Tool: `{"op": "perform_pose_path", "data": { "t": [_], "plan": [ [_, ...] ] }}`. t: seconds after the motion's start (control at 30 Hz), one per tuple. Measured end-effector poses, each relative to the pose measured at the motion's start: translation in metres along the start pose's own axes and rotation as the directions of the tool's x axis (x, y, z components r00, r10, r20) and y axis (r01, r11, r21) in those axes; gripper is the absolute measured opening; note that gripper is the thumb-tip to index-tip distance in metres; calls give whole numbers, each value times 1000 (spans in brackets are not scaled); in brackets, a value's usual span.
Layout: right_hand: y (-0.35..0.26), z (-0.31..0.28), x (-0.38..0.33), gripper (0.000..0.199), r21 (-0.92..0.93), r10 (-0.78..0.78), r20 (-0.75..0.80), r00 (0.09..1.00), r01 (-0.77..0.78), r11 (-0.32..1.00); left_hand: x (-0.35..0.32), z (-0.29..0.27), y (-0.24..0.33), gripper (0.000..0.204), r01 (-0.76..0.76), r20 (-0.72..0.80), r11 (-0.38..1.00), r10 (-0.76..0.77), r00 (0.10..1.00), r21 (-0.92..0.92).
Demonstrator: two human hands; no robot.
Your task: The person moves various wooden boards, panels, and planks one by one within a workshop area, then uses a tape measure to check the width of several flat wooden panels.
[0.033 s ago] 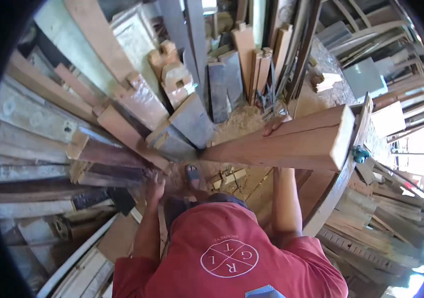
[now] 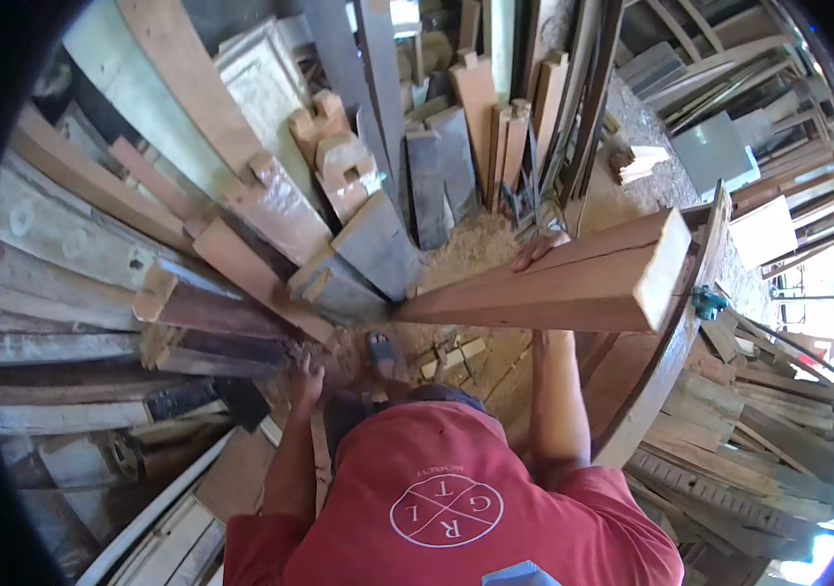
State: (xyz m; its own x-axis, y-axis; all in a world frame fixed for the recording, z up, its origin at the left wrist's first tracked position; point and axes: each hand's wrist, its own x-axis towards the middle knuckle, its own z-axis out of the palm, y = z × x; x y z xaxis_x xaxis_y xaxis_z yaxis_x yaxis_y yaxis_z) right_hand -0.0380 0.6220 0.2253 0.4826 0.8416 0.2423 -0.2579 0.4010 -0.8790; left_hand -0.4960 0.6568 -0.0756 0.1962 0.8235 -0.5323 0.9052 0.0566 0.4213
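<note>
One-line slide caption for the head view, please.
Right hand steadies a thick timber beam; left hand reaches down beside stacked planks.

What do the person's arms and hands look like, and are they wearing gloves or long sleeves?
No gloves: the left hand and the right hand are both bare, and so are the forearms. The person wears a red short-sleeved T-shirt whose sleeves end above the elbows, with a white circle mark on it. No watch or rings show.
</note>
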Motion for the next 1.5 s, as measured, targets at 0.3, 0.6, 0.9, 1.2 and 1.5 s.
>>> {"op": "perform_pose_path", "data": {
  "t": [0.3,0.6,0.9,1.2,1.5],
  "plan": [
    [15,67,-7,48,-464,-315,-468,826,74,883,-43,15,-179,34,-349,273,798,239,932,492],
    [7,58,-1,58,-667,-528,-523,669,65,742,-28,-71,-151,30,-359,356,824,208,911,439],
    [11,75,-22,61,-762,-622,-527,579,2,647,0,-117,-156,31,-360,453,824,143,880,439],
    [15,33,-54,66,-126,-361,-613,703,364,923,14,-123,-160,32,-415,539,785,124,833,460],
    [-55,68,-37,37,-181,-337,172,926,366,913,19,-130,-163,32,-449,526,764,170,833,464]
  ]
}}
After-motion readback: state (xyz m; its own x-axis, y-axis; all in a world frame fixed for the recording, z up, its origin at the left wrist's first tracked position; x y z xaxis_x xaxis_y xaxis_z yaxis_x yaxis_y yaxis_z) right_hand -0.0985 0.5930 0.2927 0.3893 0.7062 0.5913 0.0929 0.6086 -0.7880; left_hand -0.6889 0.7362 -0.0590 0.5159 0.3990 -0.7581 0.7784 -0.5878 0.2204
